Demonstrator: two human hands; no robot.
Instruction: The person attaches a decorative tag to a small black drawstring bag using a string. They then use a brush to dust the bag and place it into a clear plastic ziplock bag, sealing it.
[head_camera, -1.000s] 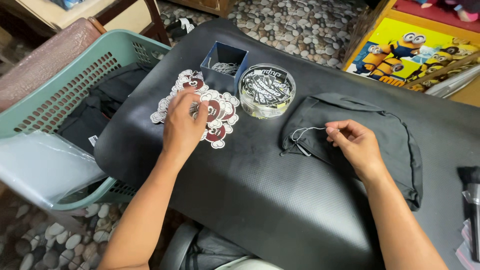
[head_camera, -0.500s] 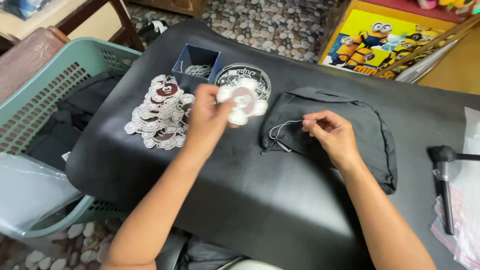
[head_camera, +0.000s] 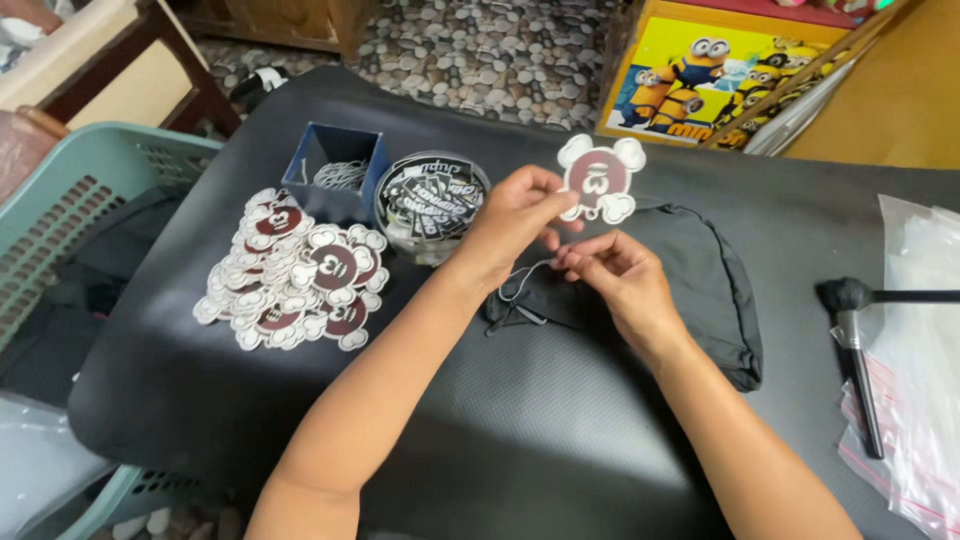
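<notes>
Here the left hand (head_camera: 515, 215) holds up one die-cut paper tag (head_camera: 600, 180), maroon in the middle with white rounded lobes, pinched at its lower edge between thumb and fingers. The right hand (head_camera: 610, 275) sits just beside it, fingertips closed narrowly on a thin white string (head_camera: 520, 285) that loops down onto the black fabric pouch (head_camera: 700, 270) lying on the table (head_camera: 500, 420). The step in hand looks like stringing the tag to the pouch. The next move, as I judge it, calls for a steady tag and a fine aim of the string end at the tag's hole, which I cannot make out. To the left lie a heap of matching tags (head_camera: 295, 285), a round clear tub (head_camera: 430, 200) and a small blue box (head_camera: 335, 170).
</notes>
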